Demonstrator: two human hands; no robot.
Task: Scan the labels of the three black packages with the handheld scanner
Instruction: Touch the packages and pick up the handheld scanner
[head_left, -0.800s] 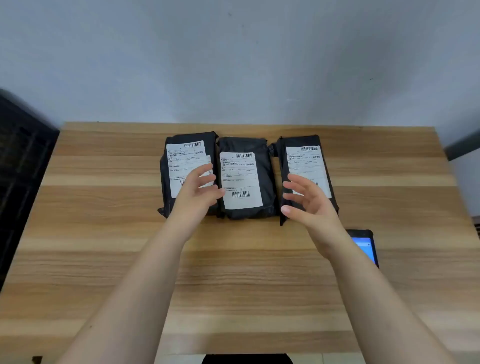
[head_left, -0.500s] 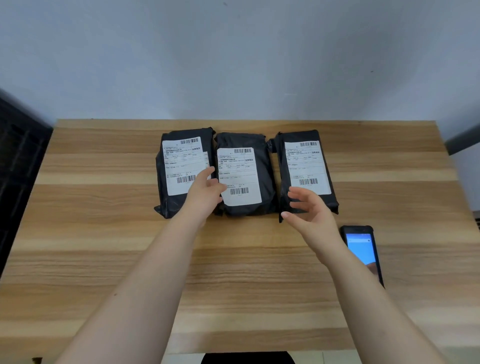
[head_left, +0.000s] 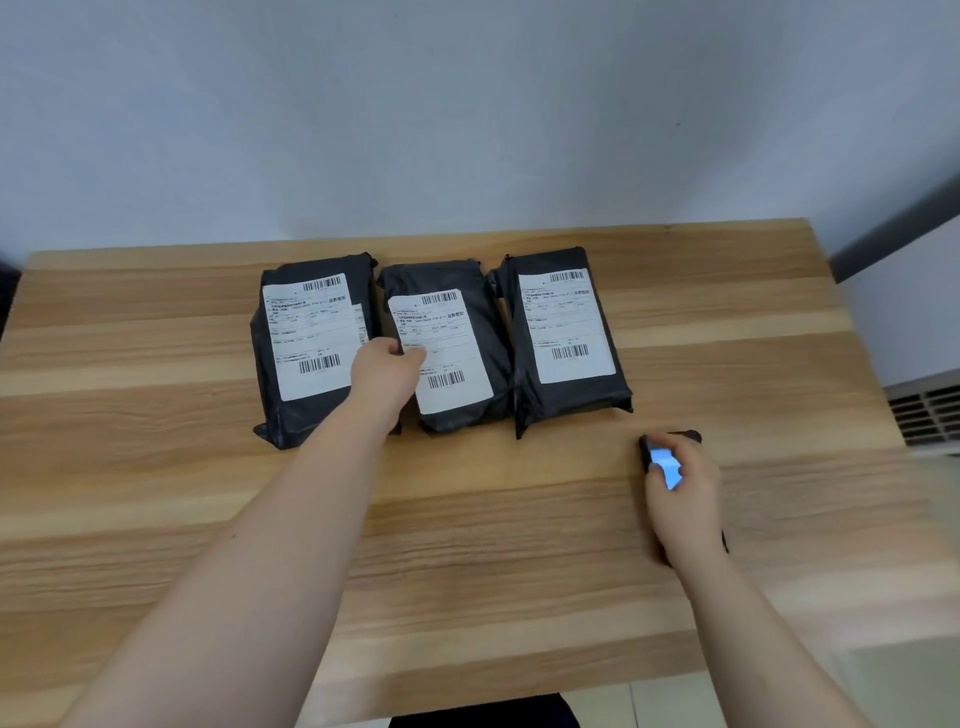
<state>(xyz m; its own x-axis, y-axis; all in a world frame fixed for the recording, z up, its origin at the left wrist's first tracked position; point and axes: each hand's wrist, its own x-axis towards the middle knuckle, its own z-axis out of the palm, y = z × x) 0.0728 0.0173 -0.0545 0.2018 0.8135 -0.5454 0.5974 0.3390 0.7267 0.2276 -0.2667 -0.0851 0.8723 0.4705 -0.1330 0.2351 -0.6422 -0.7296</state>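
Three flat black plastic packages with white labels lie side by side on the light wooden surface (head_left: 156, 467), long axes running away from the person. The middle package (head_left: 457, 343) is the landmark. The left hand (head_left: 387, 369) is curled on its left edge. The right hand (head_left: 680, 493), nearer and right of it, is wrapped around the black handheld scanner (head_left: 662, 460); its nearest target is probably the right-side package (head_left: 563, 332).

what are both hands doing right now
Left hand: fingers curled, resting where the left package meets the middle package; grip unclear.
Right hand: closed around the scanner on the table.
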